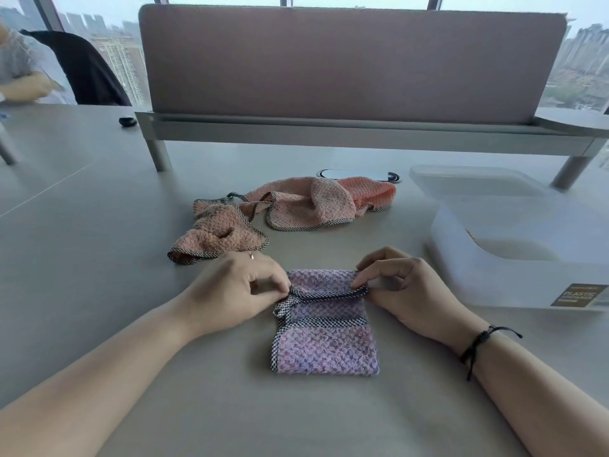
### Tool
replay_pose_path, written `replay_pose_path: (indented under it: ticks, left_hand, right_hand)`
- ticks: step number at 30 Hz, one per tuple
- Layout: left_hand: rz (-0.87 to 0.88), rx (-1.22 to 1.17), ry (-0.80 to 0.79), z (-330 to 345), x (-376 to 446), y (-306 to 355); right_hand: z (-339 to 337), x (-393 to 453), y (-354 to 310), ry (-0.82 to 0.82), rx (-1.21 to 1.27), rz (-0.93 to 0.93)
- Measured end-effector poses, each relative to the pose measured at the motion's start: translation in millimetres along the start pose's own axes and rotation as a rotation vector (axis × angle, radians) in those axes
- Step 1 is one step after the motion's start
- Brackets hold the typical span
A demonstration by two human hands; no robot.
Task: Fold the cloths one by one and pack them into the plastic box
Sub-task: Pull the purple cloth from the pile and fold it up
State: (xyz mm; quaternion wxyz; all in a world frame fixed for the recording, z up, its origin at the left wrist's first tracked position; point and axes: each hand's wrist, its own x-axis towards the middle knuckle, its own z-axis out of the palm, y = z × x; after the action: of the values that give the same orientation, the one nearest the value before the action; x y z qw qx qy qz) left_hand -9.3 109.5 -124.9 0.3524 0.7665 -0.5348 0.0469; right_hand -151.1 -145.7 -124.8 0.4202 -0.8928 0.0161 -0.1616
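A purple cloth point(326, 347) with checked trim lies partly folded on the table in front of me. My left hand point(237, 288) pinches its folded edge at the left corner. My right hand point(405, 288) pinches the same edge at the right corner. Two pink cloths lie unfolded beyond: one crumpled point(217, 234) at the left, one spread point(313, 206) toward the middle. The clear plastic box point(514, 278) stands open at the right, with something lying low inside that I cannot make out.
The box's clear lid point(474, 183) lies behind the box. A desk divider point(346, 61) on metal legs runs across the back. A small black object point(128, 121) sits far left. Another person's arm point(24, 89) and a dark chair point(85, 67) are at the far left.
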Motion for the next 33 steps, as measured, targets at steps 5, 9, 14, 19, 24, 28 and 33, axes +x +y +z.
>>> replay_pose_path:
  ticks: [5,9,14,19,24,28,33]
  left_hand:
    - [0.027,0.056,0.002,0,-2,10]
    - [0.014,0.028,-0.035,2,-2,17]
    - [0.063,0.071,-0.07,3,-1,16]
    - [0.018,0.089,-0.02,8,3,19]
    - [-0.001,0.196,0.03,16,10,29]
    - [0.007,0.324,0.127,17,11,34]
    - [0.096,0.223,0.011,4,2,23]
  right_hand:
    - [0,-10,-5,-0.013,-0.074,-0.03]
    - [-1,-10,-7,-0.015,-0.075,-0.023]
    - [-1,-8,-6,-0.027,-0.087,-0.013]
    - [1,-6,-4,0.007,-0.098,0.003]
    - [1,-7,-10,0.043,0.017,0.037]
    - [0,-6,-10,0.046,0.07,0.067]
    - [0,-9,-7,0.031,-0.037,0.024]
